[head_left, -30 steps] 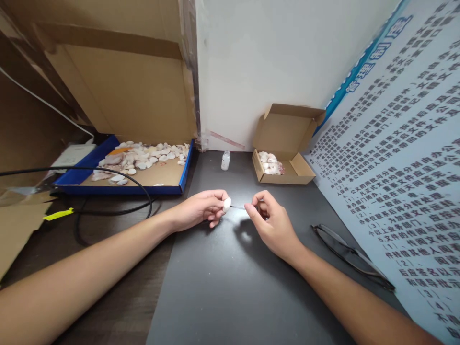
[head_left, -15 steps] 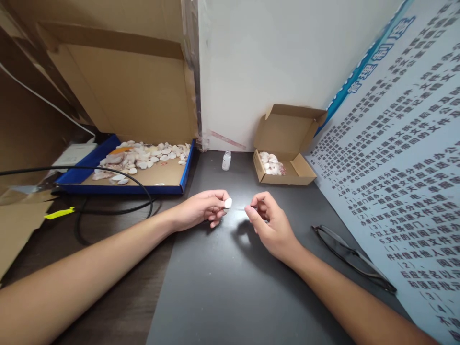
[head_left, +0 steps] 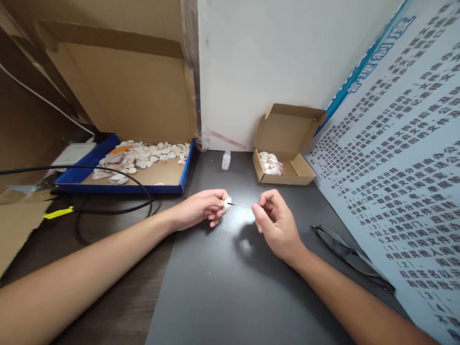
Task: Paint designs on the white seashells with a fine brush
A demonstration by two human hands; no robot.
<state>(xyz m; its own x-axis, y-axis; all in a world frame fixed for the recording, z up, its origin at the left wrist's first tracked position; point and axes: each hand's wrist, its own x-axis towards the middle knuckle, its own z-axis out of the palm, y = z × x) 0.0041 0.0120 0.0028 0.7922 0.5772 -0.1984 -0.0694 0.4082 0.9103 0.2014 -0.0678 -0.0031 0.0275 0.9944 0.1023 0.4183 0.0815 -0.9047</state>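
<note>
My left hand (head_left: 206, 209) is closed in a pinch on a small white piece, which looks like a shell (head_left: 227, 205). My right hand (head_left: 275, 220) is closed too, its thumb and index finger pinching a thin, pale stick with a dark tip (head_left: 240, 206), perhaps a fine brush. The dark tip points left and meets the front of the shell, as far as I can see; the stick's other end is hidden in my fingers. Both hands are above the grey mat (head_left: 215, 282). Beyond them a small clear bottle (head_left: 226, 161) with whitish contents stands upright.
A blue-edged box (head_left: 122, 188) full of white shells lies back left, lid raised. At the back right stands a smaller open cardboard box (head_left: 287, 179) with shells. Glasses (head_left: 354, 258) rest on the right; a black cable (head_left: 142, 184) loops on the left.
My right hand has moved slightly right. The white piece has turned in my left fingers, and the stick with its dark tip now shows more clearly between both hands.
</note>
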